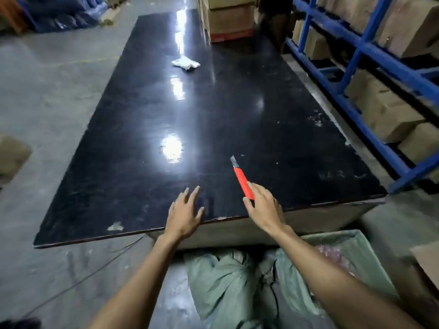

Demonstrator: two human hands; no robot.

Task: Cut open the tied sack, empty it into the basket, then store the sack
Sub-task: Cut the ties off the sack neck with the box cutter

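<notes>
A pale green woven sack (225, 281), bunched and tied at its neck, stands on the floor just below the table's near edge, between my forearms. To its right is a basket (356, 243) lined with the same green fabric, with pinkish contents inside. A red utility knife (241, 180) lies on the black table (190, 110) with its blade out and pointing away. My right hand (263, 205) is over the knife's rear end, with thumb and forefinger apart on either side of the handle. My left hand (184, 210) rests flat near the table edge with fingers spread, holding nothing.
A crumpled white cloth (186, 63) lies far up the table, and stacked cartons (228, 17) stand at its far end. A blue rack (370, 51) full of cartons runs along the right. A cardboard box (427, 260) sits beside the basket. A thin cable (95, 274) crosses the floor on the left.
</notes>
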